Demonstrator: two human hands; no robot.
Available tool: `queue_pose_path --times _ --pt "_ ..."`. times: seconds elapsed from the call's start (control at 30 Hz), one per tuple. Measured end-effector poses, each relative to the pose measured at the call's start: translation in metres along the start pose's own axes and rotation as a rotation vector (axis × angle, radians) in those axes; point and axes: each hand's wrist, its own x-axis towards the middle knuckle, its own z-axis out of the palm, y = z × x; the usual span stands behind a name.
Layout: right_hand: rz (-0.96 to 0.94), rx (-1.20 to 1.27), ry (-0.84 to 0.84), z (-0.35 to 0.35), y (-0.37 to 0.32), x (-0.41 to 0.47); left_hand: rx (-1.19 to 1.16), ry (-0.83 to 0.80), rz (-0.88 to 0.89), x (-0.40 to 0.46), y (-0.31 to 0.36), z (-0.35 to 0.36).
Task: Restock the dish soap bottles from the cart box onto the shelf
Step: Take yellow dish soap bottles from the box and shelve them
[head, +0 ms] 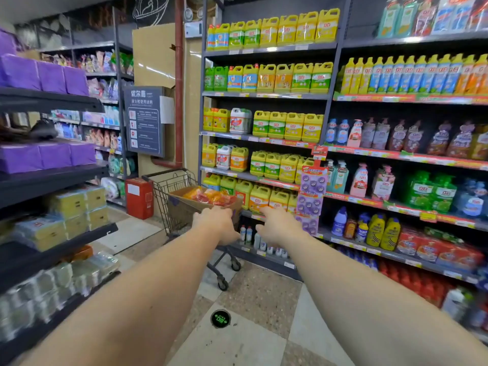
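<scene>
A wire shopping cart (pixel 169 188) stands in the aisle beside the right-hand shelving. It carries an open cardboard box (pixel 184 204) holding orange and red dish soap packs (pixel 211 196). Both my arms stretch forward toward it. My left hand (pixel 215 224) is at the box's near edge, its fingers curved over the rim or cart handle; the grip itself is hidden. My right hand (pixel 277 227) is in the air just right of the box, fingers extended and empty. Yellow and green dish soap jugs (pixel 287 125) fill the shelf unit (pixel 264 95) behind the cart.
Shelves of purple packs (pixel 47 75) and sponges (pixel 76 207) line the left side of the aisle. A red box (pixel 139 198) stands on the floor by the cart. A hanging strip of purple items (pixel 311 196) dangles on the shelf upright. Tiled floor (pixel 245 334) lies between me and the cart.
</scene>
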Motion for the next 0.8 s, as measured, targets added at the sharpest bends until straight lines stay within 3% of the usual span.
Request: queue_pose_path --times 0.4,0.8 --pt "-0.032 0.074 -0.076 0.085 0.043 0.084 -0.014 0.087 0.023 0.079 0.014 0.082" --pt "-0.017 0.132 -0.124 0.147 0.049 0.336 -0.018 0.007 -0.010 0.331 -0.034 0.128"
